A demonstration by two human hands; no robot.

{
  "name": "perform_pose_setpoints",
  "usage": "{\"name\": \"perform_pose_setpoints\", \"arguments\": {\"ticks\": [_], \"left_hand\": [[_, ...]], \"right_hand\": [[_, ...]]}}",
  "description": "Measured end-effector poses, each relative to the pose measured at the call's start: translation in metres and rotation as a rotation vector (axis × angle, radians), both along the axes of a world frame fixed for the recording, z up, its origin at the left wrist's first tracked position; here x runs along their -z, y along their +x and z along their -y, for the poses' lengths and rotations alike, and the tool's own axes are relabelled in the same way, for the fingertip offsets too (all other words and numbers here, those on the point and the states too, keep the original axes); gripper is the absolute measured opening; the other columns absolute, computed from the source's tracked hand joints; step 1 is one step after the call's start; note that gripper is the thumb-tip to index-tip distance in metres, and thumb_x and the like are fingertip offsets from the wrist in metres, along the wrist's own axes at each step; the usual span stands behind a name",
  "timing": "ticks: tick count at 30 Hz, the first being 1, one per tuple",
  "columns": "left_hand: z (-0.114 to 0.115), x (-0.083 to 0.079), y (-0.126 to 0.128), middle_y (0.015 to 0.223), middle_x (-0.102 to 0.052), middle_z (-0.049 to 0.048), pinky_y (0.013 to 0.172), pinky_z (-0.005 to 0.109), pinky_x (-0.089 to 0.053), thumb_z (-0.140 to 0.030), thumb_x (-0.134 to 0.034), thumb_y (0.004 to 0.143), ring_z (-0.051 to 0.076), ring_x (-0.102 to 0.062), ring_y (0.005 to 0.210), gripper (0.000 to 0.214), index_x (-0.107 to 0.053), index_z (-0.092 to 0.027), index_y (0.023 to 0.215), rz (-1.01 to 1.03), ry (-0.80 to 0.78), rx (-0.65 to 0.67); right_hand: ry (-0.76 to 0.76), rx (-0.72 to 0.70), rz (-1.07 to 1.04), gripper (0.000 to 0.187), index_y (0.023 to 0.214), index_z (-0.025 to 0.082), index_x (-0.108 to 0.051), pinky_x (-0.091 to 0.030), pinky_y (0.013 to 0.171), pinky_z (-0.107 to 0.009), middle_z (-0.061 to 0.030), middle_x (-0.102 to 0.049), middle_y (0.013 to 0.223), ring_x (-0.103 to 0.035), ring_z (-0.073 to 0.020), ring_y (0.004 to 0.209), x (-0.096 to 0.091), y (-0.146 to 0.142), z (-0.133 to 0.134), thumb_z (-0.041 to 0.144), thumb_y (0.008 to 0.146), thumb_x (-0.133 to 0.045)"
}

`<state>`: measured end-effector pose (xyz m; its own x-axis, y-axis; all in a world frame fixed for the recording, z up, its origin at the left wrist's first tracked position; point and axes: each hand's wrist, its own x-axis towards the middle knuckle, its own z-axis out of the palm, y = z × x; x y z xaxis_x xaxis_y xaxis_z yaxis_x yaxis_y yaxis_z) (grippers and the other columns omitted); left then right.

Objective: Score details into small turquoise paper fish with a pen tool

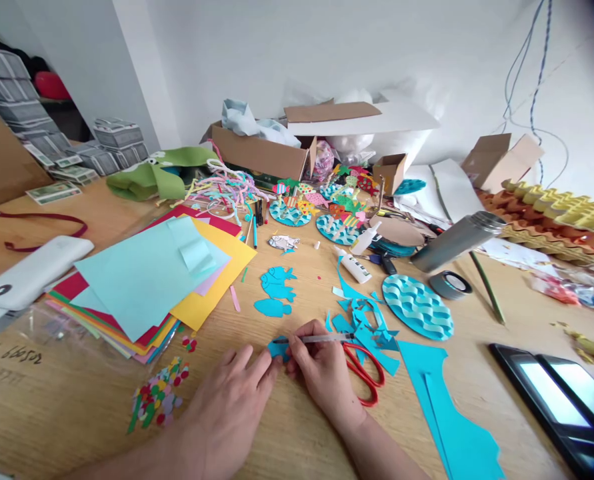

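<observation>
My right hand (321, 373) is closed around a slim grey pen (321, 339), its tip over a small blue paper piece (278, 348). My left hand (237, 390) lies flat with fingers extended, its fingertips touching that piece's near edge. Part of the piece is hidden under the fingers. Beyond it lie blue paper fish, a plain one (273, 307) and one with drawn lines (278, 275). Red-handled scissors (369, 383) rest just right of my right hand, their blades covered by blue scraps (364, 323).
Coloured paper sheets (131, 280) and confetti dots (161, 393) lie left. Right are a wavy-patterned blue disc (417, 307), a tilted metal flask (459, 240), a large blue offcut (441, 407) and a black device (547, 393). Glue bottles (354, 265) and cardboard boxes (261, 150) stand farther back.
</observation>
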<state>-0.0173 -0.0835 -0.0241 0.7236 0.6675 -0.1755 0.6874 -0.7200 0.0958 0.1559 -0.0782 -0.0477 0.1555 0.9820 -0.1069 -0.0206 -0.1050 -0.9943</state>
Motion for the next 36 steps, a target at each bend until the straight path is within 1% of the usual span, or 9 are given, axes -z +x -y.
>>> {"name": "perform_pose_setpoints", "arguments": {"ticks": [3,8,14,19,22,25,31,36], "left_hand": [[-0.0001,-0.0002,-0.0008,0.127,-0.06,0.012,0.093,0.048,-0.048,-0.001,-0.038,0.089,0.03,-0.052,0.11,0.05,-0.06,-0.017,0.13,0.002,0.001,0.003],[0.0002,-0.0013,-0.0006,0.127,-0.06,0.0133,0.088,0.049,-0.05,-0.003,-0.036,0.09,0.031,-0.053,0.108,0.048,-0.059,-0.016,0.13,-0.001,0.008,0.007],[0.0016,0.0008,-0.0008,0.13,-0.059,0.0127,0.092,0.045,-0.048,-0.003,-0.036,0.09,0.028,-0.053,0.109,0.051,-0.057,-0.017,0.134,0.021,0.038,-0.018],[0.0021,0.0016,-0.0011,0.135,-0.057,0.0137,0.092,0.046,-0.048,-0.003,-0.037,0.09,0.029,-0.054,0.11,0.052,-0.054,-0.016,0.138,0.006,0.039,-0.01],[0.0021,0.001,-0.0008,0.131,-0.059,0.0134,0.09,0.046,-0.049,-0.003,-0.037,0.09,0.029,-0.054,0.108,0.052,-0.056,-0.016,0.136,0.01,0.042,-0.01],[0.0015,0.0003,-0.0001,0.127,-0.061,0.0116,0.09,0.045,-0.049,-0.002,-0.037,0.089,0.028,-0.054,0.106,0.051,-0.058,-0.018,0.133,0.006,0.039,-0.017],[0.0014,-0.0021,-0.0002,0.127,-0.06,0.011,0.091,0.044,-0.049,-0.001,-0.037,0.088,0.027,-0.054,0.107,0.053,-0.057,-0.018,0.133,0.006,0.014,-0.018],[0.0014,-0.0029,0.0001,0.126,-0.061,0.0105,0.091,0.045,-0.05,0.001,-0.036,0.087,0.028,-0.055,0.106,0.054,-0.057,-0.018,0.133,0.002,0.001,-0.026]], "right_hand": [[-0.004,-0.003,0.006,0.039,0.075,0.022,-0.052,-0.04,0.039,-0.02,0.0046,-0.058,0.05,-0.053,-0.0118,0.039,0.0005,0.0003,-0.0005,0.055,0.083,-0.071],[-0.015,-0.007,0.016,0.041,0.075,0.022,-0.052,-0.041,0.039,-0.021,0.0043,-0.058,0.051,-0.054,-0.0125,0.038,-0.0027,-0.0002,-0.0006,0.058,0.082,-0.071],[-0.032,0.003,0.023,0.043,0.074,0.022,-0.052,-0.041,0.038,-0.022,0.0044,-0.058,0.049,-0.054,-0.0131,0.037,-0.0055,-0.0008,-0.0009,0.061,0.08,-0.071],[-0.026,0.0,0.029,0.043,0.074,0.022,-0.052,-0.041,0.039,-0.022,0.0048,-0.057,0.049,-0.054,-0.0131,0.038,-0.0047,-0.0003,-0.001,0.061,0.081,-0.07],[-0.02,0.003,0.026,0.043,0.073,0.023,-0.051,-0.04,0.038,-0.022,0.0046,-0.058,0.049,-0.053,-0.0131,0.038,-0.0056,-0.0005,-0.0011,0.061,0.08,-0.07],[-0.017,-0.003,0.022,0.043,0.073,0.023,-0.052,-0.042,0.038,-0.023,0.0043,-0.058,0.049,-0.054,-0.0134,0.038,-0.0064,-0.0009,-0.0011,0.061,0.08,-0.071],[-0.023,-0.004,0.014,0.042,0.073,0.023,-0.052,-0.042,0.038,-0.023,0.0027,-0.061,0.052,-0.054,-0.0139,0.038,-0.0063,-0.0011,-0.0006,0.06,0.08,-0.071],[-0.02,0.003,0.01,0.043,0.073,0.023,-0.052,-0.04,0.038,-0.022,0.0039,-0.058,0.05,-0.054,-0.013,0.038,-0.0059,-0.0013,-0.0005,0.06,0.08,-0.072]]}}
